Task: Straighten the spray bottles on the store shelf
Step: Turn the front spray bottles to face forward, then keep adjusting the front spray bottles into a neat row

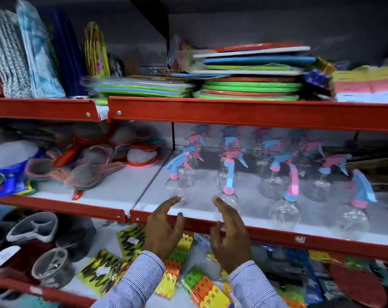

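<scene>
Several clear spray bottles with pink and blue trigger heads stand in rows on the white middle shelf (201, 210). The front row holds one on the left (174, 185), one in the middle (228, 196), and two further right (285, 207) (355, 214). My left hand (164, 230) hovers open at the shelf's red front edge, its fingertips close to the left front bottle. My right hand (229, 236) is open too, fingers spread just below the middle front bottle. Neither hand holds anything.
A red shelf rail (255, 113) runs above the bottles, with stacked coloured mats (250, 85) on top. Strainers and swatters (82, 172) lie on the shelf to the left. Packets of pegs (201, 285) and trays (33, 227) fill the shelf below.
</scene>
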The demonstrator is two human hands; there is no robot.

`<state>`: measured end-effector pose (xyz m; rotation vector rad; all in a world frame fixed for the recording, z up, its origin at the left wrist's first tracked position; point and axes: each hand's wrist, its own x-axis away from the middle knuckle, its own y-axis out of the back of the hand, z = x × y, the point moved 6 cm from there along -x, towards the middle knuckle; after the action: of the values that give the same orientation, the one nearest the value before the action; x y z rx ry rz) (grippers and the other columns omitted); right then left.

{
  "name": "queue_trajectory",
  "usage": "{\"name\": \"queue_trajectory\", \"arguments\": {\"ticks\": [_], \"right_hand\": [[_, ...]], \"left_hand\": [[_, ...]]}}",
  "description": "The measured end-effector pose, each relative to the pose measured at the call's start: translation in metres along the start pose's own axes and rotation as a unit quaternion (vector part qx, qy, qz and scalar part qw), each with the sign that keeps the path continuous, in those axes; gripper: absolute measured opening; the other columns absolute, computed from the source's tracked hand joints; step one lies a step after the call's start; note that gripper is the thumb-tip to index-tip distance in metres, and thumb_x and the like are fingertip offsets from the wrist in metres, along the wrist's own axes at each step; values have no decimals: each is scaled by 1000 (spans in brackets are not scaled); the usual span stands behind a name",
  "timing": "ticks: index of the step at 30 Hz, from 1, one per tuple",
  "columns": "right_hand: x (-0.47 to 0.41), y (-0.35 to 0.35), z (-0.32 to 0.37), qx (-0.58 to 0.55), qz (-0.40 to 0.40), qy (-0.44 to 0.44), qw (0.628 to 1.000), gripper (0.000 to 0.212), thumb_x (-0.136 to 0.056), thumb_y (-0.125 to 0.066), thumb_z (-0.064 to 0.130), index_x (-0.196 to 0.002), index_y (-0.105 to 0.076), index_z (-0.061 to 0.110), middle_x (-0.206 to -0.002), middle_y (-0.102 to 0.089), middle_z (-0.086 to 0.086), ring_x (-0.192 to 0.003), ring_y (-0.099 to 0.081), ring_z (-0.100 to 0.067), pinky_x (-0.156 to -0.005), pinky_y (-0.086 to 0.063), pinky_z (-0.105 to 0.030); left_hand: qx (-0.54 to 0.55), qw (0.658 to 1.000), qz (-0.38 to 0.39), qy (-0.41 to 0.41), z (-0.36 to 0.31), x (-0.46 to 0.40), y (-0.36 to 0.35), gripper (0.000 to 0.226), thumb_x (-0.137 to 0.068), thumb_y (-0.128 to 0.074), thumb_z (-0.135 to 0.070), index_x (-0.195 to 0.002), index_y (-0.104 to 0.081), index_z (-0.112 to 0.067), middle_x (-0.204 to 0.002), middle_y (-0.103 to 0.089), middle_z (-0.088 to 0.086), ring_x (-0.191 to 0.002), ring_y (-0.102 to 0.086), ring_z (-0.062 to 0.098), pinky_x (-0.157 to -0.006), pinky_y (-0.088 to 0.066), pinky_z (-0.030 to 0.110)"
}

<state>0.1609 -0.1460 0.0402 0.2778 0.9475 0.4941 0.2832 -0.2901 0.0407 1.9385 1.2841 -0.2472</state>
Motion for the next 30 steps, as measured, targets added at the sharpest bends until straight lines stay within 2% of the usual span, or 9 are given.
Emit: {"name": "queue_trajectory", "arguments": {"ticks": [3, 7, 10, 14, 17, 20, 24, 27, 30], "right_hand": [[-13, -37, 5, -27, 90, -44, 995, 62, -84, -46, 15, -141, -37, 36, -146, -45, 13, -132, -38, 5, -110, -26, -9], [-31, -88, -7, -55, 156, -150, 975, 65, -86, -50, 15, -148, -28, 24, -151, -42, -4, -138, -40, -15, -114, -35, -32], [-48, -115, -18, -57, 172, -234, 955, 67, -89, -52, 12, -149, -23, 14, -151, -41, -12, -139, -41, -25, -113, -37, -39], [-64, -137, -22, -67, 184, -277, 941, 66, -87, -51, 7, -147, -26, 16, -145, -49, -9, -130, -50, -25, -104, -40, -27], [-71, -141, -26, -51, 181, -279, 942, 64, -83, -52, 6, -143, -35, 20, -136, -57, -6, -122, -57, -24, -97, -42, -23], [-73, -140, -24, -31, 179, -272, 945, 55, -80, -52, 5, -131, -47, 24, -116, -65, -1, -111, -63, -24, -90, -45, -24], [-68, -135, -21, -10, 185, -264, 946, 53, -83, -50, 4, -133, -46, 19, -115, -61, 0, -114, -61, -23, -85, -40, -15], [-61, -130, -19, -20, 193, -274, 942, 58, -85, -48, 3, -141, -38, 17, -137, -55, -8, -124, -55, -23, -103, -41, -25], [-51, -126, -17, -23, 193, -278, 941, 58, -86, -48, 3, -141, -37, 16, -140, -52, -9, -127, -53, -22, -106, -42, -30]], "left_hand": [[12, 1000, -10, 16, 16, -11, 11, 51, -81, -67, -15, -130, -56, -15, -135, -61, 4, -125, -56, 18, -108, -40, 26], [7, 998, 54, 40, 39, -32, 5, 70, -83, -68, -20, -145, -36, -8, -152, -42, 13, -139, -43, 26, -116, -34, 38], [20, 993, 109, 51, 54, -48, 0, 78, -84, -68, -23, -148, -28, -7, -155, -36, 14, -141, -39, 27, -115, -29, 30], [44, 982, 171, 64, 70, -65, -5, 79, -82, -69, -23, -148, -28, -6, -150, -44, 10, -137, -44, 26, -103, -30, 17], [70, 979, 187, 48, 72, -75, -7, 61, -79, -69, -16, -135, -44, -14, -121, -60, -3, -113, -60, 20, -78, -34, -5], [89, 976, 194, 42, 74, -76, -4, 56, -78, -67, -13, -130, -48, -16, -110, -57, -9, -96, -57, 9, -67, -34, -7], [96, 974, 201, 35, 73, -72, 0, 57, -78, -67, -16, -132, -48, -17, -111, -58, -10, -99, -57, 8, -83, -39, 11], [101, 972, 208, 33, 72, -65, 4, 58, -78, -66, -16, -133, -47, -18, -117, -61, -9, -106, -59, 9, -90, -41, 18], [98, 972, 211, 29, 71, -59, 6, 57, -79, -65, -14, -134, -48, -19, -122, -62, -8, -110, -60, 10, -92, -40, 15]]}}
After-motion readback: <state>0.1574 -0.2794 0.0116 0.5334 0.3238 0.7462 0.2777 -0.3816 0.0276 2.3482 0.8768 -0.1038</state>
